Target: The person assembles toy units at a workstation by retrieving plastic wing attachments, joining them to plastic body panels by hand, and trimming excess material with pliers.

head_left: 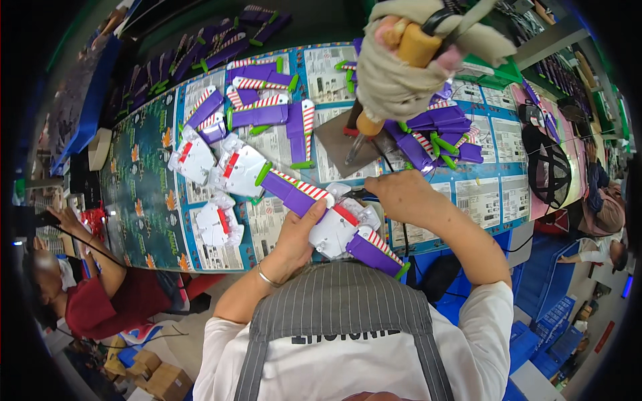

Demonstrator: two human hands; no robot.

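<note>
- Left hand (294, 234): thumb pressed on the inner end of a purple wing (293, 191) with a striped edge and green tip; fingers underneath hidden.
- Right hand (404, 195): fingers curled in, pinching a dark slim tool (363, 194) at the upper edge of the white body; its working end can't be made out.
- White body (332, 235): in front of the person's chest, between the hands. One wing at its upper left, a second wing (372, 252) at its lower right. Both look in place; can't tell whether either is fastened. Judgement: this unit is partway, maybe near done.
- Left of it on the table: three more white bodies (194, 159) (244, 172) (216, 225), no wing visibly fitted, so apparently all to do.
- Farther out: loose wings at the upper left (261, 115) and a heap at the right (438, 121). Plenty left.
- Between those: metal plate (332, 142), cloth-wrapped tool (401, 80) hanging above it.
</note>
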